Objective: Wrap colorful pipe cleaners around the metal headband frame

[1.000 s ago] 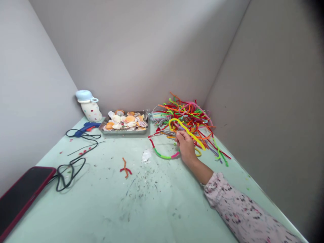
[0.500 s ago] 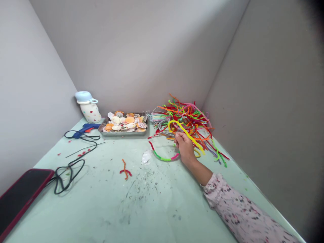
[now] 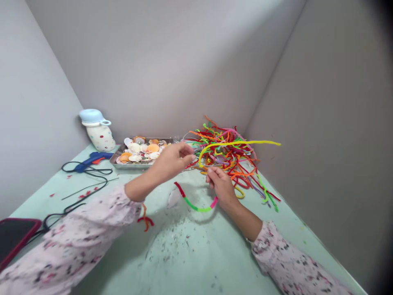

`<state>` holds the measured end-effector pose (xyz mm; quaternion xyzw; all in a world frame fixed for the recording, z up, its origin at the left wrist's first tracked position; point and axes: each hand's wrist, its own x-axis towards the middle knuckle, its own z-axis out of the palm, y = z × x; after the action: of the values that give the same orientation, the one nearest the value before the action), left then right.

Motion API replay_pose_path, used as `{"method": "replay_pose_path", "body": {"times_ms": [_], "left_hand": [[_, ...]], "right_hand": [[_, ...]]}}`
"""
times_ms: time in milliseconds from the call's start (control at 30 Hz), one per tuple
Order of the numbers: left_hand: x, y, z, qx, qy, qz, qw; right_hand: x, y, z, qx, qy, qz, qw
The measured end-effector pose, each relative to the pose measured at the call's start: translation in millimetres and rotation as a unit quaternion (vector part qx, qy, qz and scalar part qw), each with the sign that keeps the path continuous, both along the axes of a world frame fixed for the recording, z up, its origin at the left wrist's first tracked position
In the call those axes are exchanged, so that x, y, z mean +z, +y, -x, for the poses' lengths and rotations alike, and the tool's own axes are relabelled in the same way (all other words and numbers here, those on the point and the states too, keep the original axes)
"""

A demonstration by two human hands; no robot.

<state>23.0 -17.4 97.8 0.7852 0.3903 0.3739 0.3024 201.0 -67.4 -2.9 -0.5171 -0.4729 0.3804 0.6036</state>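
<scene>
My right hand is closed, its thumb and fingers pinching a yellow pipe cleaner. The yellow strand loops up from the fingertips and stretches out to the right. A red, green and pink pipe cleaner curves down from the same hand, its red end free to the left. My left hand hovers in front of the shell tray, thumb and fingers apart, with nothing visible between them. Its fingertips are a short way left of the yellow strand. Behind my right hand lies a tangled heap of coloured pipe cleaners.
A metal tray holds several seashells. At the left are a bottle, a blue glue gun with a black cord, and a phone. An orange-and-red pipe cleaner piece and a pale shell lie on the table.
My left hand has come into view from the left, reaching toward my right hand. The yellow strand's free end has swung up to the right. The view has shifted slightly.
</scene>
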Motion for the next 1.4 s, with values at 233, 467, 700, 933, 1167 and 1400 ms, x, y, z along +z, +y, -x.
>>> {"method": "replay_pose_path", "body": {"times_ms": [233, 467, 700, 933, 1167, 1400], "left_hand": [[-53.4, 25, -1, -0.041, 0.089, 0.075, 0.992], [-70.6, 29, -1, -0.054, 0.094, 0.133, 0.985], [-86.0, 25, -4, -0.061, 0.043, 0.17, 0.983], [-89.9, 20, -6, -0.077, 0.012, 0.154, 0.985], [-95.6, 18, -6, -0.108, 0.032, 0.095, 0.989], [-95.0, 12, -7, -0.089, 0.082, 0.003, 0.993]], "right_hand": [[-6.5, 1, 6, 0.009, -0.064, 0.051, 0.997], [-8.2, -1, 10, 0.009, -0.092, 0.094, 0.991], [-9.4, 0, 9, 0.018, -0.138, 0.095, 0.986], [-10.2, 4, 4, 0.038, -0.144, 0.092, 0.985], [-8.6, 3, 5, 0.032, -0.166, 0.087, 0.982], [-10.2, 3, 6, 0.003, -0.238, 0.068, 0.969]]}}
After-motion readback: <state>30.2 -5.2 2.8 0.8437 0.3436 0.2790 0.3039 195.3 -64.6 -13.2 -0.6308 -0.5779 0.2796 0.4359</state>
